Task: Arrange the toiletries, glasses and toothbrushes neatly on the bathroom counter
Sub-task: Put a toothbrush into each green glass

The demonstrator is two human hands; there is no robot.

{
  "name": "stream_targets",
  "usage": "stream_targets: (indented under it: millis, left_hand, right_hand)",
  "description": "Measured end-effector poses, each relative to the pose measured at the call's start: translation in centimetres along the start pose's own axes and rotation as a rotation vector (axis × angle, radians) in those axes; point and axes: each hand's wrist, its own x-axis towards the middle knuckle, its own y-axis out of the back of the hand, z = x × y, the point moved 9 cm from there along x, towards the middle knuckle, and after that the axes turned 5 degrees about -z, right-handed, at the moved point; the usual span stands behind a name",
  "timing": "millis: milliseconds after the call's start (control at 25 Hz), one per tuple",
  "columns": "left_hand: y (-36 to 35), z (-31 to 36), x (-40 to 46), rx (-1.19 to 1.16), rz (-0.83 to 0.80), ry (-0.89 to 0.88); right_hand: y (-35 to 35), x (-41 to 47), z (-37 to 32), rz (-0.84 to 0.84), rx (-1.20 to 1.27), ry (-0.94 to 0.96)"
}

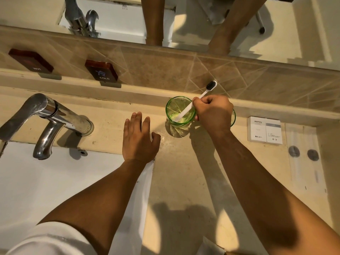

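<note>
A green-rimmed glass (179,103) stands on the beige counter (176,173) near the back ledge. A white toothbrush (204,93) with black bristles leans in it, handle end at the glass bottom, head pointing up and right. My right hand (213,112) is shut on the toothbrush's handle just right of the glass rim. Behind that hand only the green rim of a second glass (234,117) shows. My left hand (138,138) lies flat and open on the counter, left of the glass. Two white toiletry boxes (265,130) marked HOTEL stand at the right.
A chrome faucet (46,118) and the white sink basin (55,181) fill the left. Wooden HOT (31,60) and COLD (101,70) signs sit on the tiled ledge. A mirror (184,19) runs along the back. Two round metal discs (303,153) lie at the right.
</note>
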Motion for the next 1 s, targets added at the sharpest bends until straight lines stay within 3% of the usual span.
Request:
stream_targets:
  millis: [320, 520, 640, 840, 1000]
  left_hand:
    - [-0.2, 0.0, 0.0, 0.009, 0.002, -0.013]
    - [-0.6, 0.1, 0.2, 0.003, -0.093, -0.006]
    - [-0.6, 0.7, 0.0, 0.030, -0.184, -0.027]
    - [-0.5, 2.1, -2.1, -0.013, -0.293, 0.032]
    - [0.4, 8.2, -7.7, 0.070, -0.199, -0.278]
  right_hand:
    - [1.0, -0.4, 0.5, 0.007, 0.028, 0.003]
    - [3.7, -3.9, 1.5, 0.109, -0.105, 0.153]
    - [4.4, -7.7, 4.0, 0.053, -0.255, 0.153]
    - [7.1, -15.7, 10.9, -0.051, -0.286, 0.083]
    - [12.3, -22.8, 19.3, -0.033, -0.296, -0.097]
